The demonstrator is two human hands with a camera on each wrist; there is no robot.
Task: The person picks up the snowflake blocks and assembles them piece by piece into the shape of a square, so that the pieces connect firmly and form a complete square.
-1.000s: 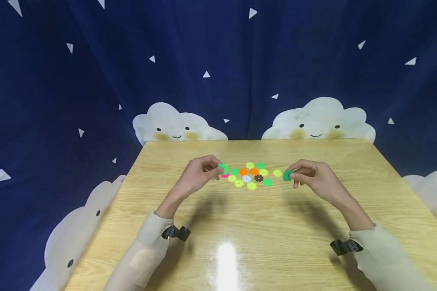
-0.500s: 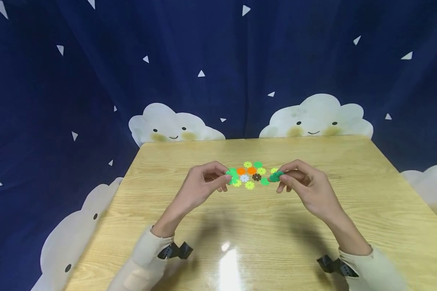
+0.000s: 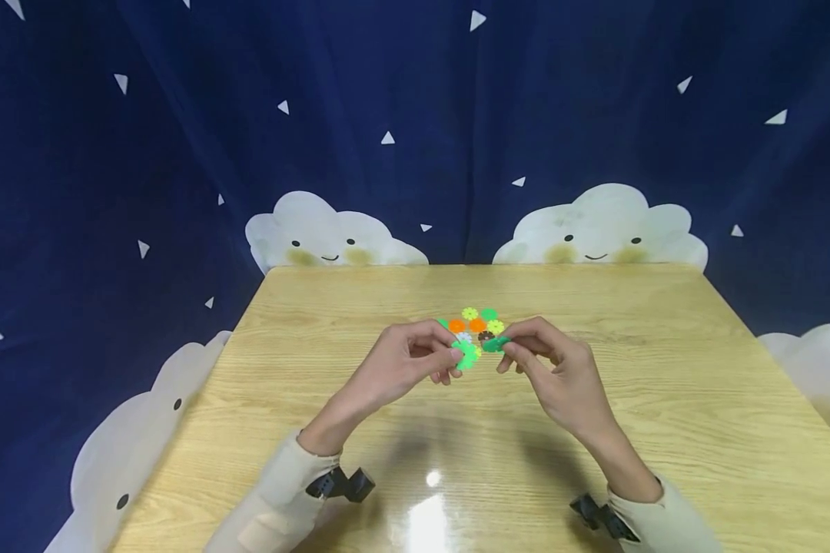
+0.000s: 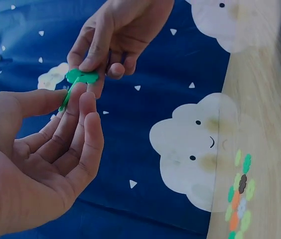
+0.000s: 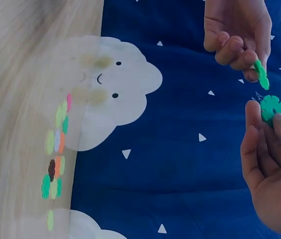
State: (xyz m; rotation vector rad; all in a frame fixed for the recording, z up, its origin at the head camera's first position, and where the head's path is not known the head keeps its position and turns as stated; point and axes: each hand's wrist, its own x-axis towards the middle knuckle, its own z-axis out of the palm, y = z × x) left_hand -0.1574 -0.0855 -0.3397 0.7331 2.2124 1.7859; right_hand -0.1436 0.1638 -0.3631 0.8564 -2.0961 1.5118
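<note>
Left hand [image 3: 403,359]: fingers pinch bright green flower-shaped plastic disc [image 3: 466,356] at fingertips. Right hand [image 3: 566,384]: fingers pinch darker green flower-shaped plastic disc [image 3: 494,345], tilted, facing left fingers. Narrow gap separates both discs. Beyond fingers: orange, yellow-green, white, brown flower-shaped discs [image 3: 478,326] grouped on wood-grain table [image 3: 332,307].

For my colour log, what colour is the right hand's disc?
Green disc, clearest in the right wrist view.
</note>
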